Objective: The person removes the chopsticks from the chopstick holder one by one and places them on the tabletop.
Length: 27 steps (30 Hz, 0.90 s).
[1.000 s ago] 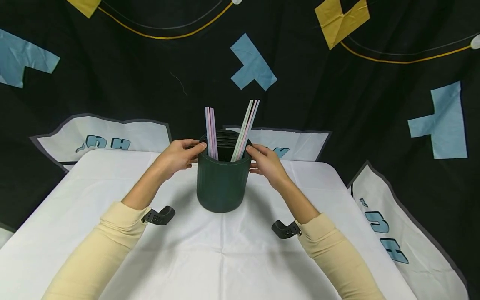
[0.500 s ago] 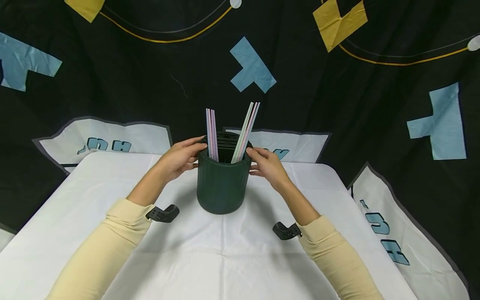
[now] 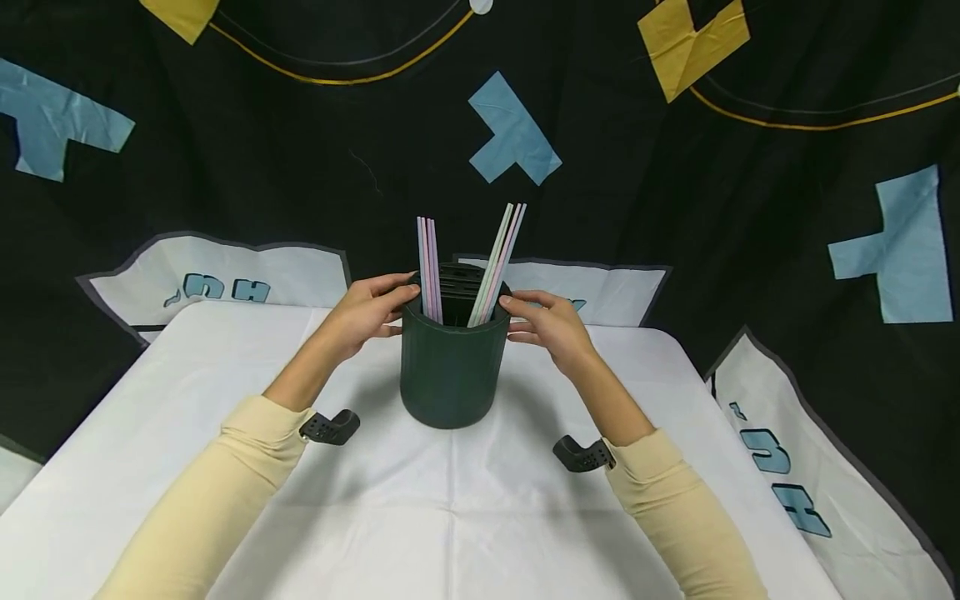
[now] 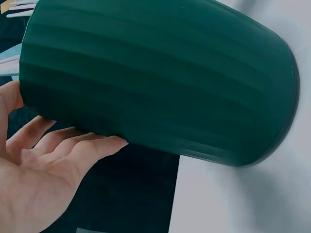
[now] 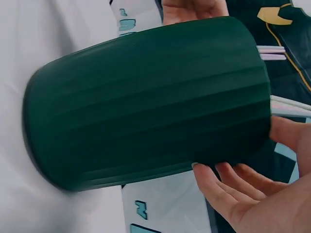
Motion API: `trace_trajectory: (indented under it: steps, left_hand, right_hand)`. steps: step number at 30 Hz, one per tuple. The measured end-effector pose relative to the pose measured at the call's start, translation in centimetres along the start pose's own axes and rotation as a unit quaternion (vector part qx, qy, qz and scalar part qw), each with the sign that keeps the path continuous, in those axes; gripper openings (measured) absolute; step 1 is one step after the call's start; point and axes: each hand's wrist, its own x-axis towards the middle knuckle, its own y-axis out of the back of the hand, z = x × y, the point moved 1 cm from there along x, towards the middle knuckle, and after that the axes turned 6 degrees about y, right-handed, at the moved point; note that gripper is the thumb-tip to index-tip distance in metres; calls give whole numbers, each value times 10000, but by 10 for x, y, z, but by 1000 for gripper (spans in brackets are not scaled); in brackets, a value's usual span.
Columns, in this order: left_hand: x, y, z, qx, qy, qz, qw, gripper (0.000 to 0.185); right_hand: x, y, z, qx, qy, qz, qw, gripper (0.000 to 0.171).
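A dark green, ribbed utensil holder stands upright on the white table, with a black slotted insert in the back of its mouth. Two bunches of pastel straws rise from it: the left straws nearly upright, the right straws leaning right. My left hand grips the holder's left rim, thumb on top and the other fingers against the outer wall. On the opposite side, my right hand holds the right rim likewise. Both wrist views show the fingertips along the holder's side.
White cloth covers the table, with a crease down its middle. Behind it hangs a black backdrop with blue and yellow shapes. Black wrist bands sit at both cuffs of the beige sleeves.
The holder and straws keep their place on the table. My left hand has shifted slightly up and inward at the rim; the head view has moved a little.
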Motion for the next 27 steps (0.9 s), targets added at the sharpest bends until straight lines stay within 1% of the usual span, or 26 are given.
trace_trajectory:
  steps: [3, 8, 11, 13, 16, 19, 23, 27]
  left_hand:
    - [0, 1, 1, 14, -20, 77, 10000, 55]
    - [-1, 3, 2, 17, 33, 112, 9999, 56]
    - [-1, 3, 2, 11, 42, 128, 9999, 57]
    - [-1, 2, 2, 24, 50, 152, 9999, 56]
    - [-1, 1, 1, 35, 54, 182, 9998, 56]
    - [-1, 0, 0, 73, 43, 213, 9997, 56]
    - [-1, -1, -1, 89, 46, 237, 9997, 56]
    - [0, -3, -1, 145, 49, 246, 9996, 56]
  right_hand:
    - [0, 2, -14, 47, 139, 99, 9998, 50]
    - [-2, 3, -37, -115, 429, 276, 9986, 40]
    - [-2, 2, -47, -111, 538, 260, 9981, 34]
    - [0, 0, -51, -16, 566, 207, 9982, 31]
    - [2, -3, -52, 158, 538, 48, 9984, 27]
    - [4, -7, -51, 209, 465, -103, 9986, 25]
    - [4, -9, -45, 10, 479, -167, 9987, 23]
    - [4, -10, -39, -204, 647, -141, 9976, 21]
